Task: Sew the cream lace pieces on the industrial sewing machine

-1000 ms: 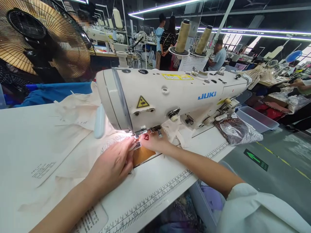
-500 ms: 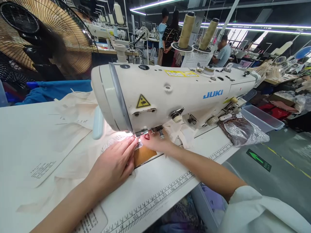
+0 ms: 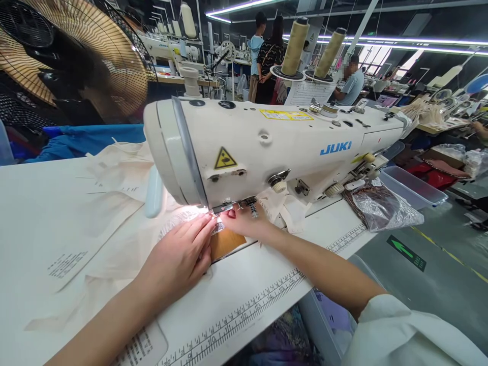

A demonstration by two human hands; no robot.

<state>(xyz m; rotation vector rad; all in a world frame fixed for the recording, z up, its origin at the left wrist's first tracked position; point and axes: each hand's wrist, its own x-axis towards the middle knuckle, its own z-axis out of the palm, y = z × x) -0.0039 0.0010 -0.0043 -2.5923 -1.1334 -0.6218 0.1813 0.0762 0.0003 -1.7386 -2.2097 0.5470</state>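
A white sewing machine (image 3: 244, 147) stands across the worktable (image 3: 38, 213), its small lamp lighting the needle area. Pale, thin fabric (image 3: 114, 203) spreads over the table at the left and reaches under the machine head. My left hand (image 3: 183, 249) lies on this fabric just left of the needle, fingers stretched out side by side. My right hand (image 3: 246, 221) is under the machine arm, right of the needle, with its fingers bent at the fabric; what they hold, if anything, is hidden. Below the needle, an orange-brown plate (image 3: 226, 243) shows between the hands.
A ruler strip (image 3: 244, 323) runs along the table's front edge. Thread cones (image 3: 295, 48) stand behind the machine. At the right are a plastic bag of dark material (image 3: 381, 206) and a clear bin (image 3: 414, 185). A large fan (image 3: 87, 51) is at upper left; people stand farther back.
The view has shifted very slightly. Both hands stay in nearly the same place at the needle. At the far right edge, a person's arm has come into view.
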